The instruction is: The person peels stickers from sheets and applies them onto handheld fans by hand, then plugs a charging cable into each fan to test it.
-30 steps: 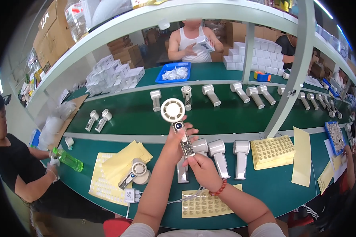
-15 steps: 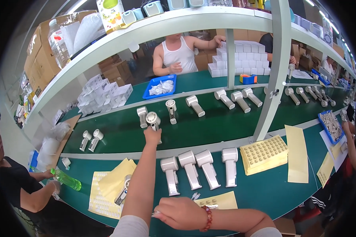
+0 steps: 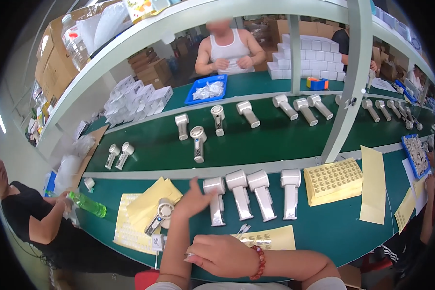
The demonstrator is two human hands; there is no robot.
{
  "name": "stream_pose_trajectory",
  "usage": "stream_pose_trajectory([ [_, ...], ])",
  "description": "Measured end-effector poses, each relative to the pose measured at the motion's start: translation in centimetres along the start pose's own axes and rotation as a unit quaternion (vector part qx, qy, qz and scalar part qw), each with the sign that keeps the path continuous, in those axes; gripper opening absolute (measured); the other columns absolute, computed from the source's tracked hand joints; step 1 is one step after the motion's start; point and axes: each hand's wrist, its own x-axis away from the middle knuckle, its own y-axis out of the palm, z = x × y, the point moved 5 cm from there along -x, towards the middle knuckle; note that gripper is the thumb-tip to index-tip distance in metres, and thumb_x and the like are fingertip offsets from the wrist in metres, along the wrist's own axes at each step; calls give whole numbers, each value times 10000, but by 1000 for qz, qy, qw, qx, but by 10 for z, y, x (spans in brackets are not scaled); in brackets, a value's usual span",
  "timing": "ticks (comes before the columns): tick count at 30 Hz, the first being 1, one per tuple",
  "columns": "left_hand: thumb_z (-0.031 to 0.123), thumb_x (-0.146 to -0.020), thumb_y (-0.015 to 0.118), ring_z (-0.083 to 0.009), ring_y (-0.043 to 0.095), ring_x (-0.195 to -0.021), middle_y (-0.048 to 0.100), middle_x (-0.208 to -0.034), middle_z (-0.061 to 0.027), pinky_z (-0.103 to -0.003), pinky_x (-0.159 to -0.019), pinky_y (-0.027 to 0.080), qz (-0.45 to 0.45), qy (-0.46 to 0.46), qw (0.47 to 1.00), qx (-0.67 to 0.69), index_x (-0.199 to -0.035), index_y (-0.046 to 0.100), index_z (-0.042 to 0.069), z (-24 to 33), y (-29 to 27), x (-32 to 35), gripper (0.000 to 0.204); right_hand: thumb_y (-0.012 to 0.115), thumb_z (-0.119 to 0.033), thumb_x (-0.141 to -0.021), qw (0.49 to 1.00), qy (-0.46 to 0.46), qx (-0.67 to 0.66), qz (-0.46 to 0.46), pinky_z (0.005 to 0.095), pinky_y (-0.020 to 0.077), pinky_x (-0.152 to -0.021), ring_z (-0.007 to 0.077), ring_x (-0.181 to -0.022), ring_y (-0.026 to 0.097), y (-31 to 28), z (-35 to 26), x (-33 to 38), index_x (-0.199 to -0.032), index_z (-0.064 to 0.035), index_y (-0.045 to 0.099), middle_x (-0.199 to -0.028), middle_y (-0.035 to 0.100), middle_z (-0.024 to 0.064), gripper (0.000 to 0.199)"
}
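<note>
My left hand [image 3: 194,199] is over the near table with fingers apart and nothing in it. Its fingertips reach the head of the leftmost white handheld fan [image 3: 214,200] in a standing row; contact is unclear. Beyond it, another handheld fan [image 3: 197,145] rests on the green conveyor belt. Close to my body, my right hand [image 3: 220,253] is closed, pinching a small pale thing too hidden to name. By my left forearm, a fan [image 3: 162,212] lies on yellow sheets [image 3: 147,205], beside a white plug-in charger [image 3: 157,242]. Small white connectors [image 3: 244,230] lie near my right hand.
Several fans line the belt [image 3: 154,145]. A sticker stack [image 3: 332,181] sits right of the row, below a metal post [image 3: 349,92]. A green bottle [image 3: 88,205] is by a person at left. Across the belt are a blue tray [image 3: 206,90], white boxes [image 3: 307,58] and another person.
My left hand has let go of the fan on the belt and drawn back toward me over the table. My right hand stays closed. The person opposite has brought both hands together.
</note>
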Motion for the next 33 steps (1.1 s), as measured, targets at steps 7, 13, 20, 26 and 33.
stream_pose_trajectory([
  [7, 226, -663, 790, -194, 607, -814, 608, -967, -138, -301, -701, 491, 73, -37, 931, 355, -1373, 240, 0, -11, 20, 6, 926, 542, -175, -877, 999, 6, -32, -1, 322, 451, -602, 262, -713, 554, 9, 15, 3, -872, -50, 596, -803, 545, 85, 136],
  [13, 282, -926, 503, -163, 554, -876, 544, -986, -67, -365, -856, 495, -5, 118, 575, 810, -1216, 443, 20, 23, -10, -7, 396, 364, -341, -981, 868, 295, -387, 100, 200, 303, -505, 63, -542, 352, 13, 106, 8, -843, -24, 556, -620, 394, -22, 395],
  [20, 340, -933, 472, -123, 519, -797, 520, -924, -16, -274, -689, 488, -197, 142, 398, 885, -1258, 435, 73, 13, 46, -9, 422, 374, -317, -978, 866, 276, -399, 121, 190, 316, -516, 54, -563, 380, 25, 153, 23, -831, -44, 553, -636, 411, -26, 358],
  [26, 140, -869, 528, -130, 515, -803, 512, -918, -15, -292, -724, 494, -153, 139, 422, 883, -1128, 477, 74, 11, 47, -12, 272, 362, -329, -982, 837, 304, -425, 160, 198, 302, -495, 56, -534, 361, 35, 161, 31, -806, -34, 530, -621, 398, -29, 382],
  [33, 149, -880, 526, -113, 486, -803, 491, -917, -1, -278, -704, 475, -247, 166, 359, 885, -1151, 454, 81, 9, 46, -10, 289, 317, -331, -993, 825, 320, -443, 146, 208, 296, -520, 79, -544, 326, 33, 159, 33, -814, -33, 498, -613, 354, -20, 392],
])
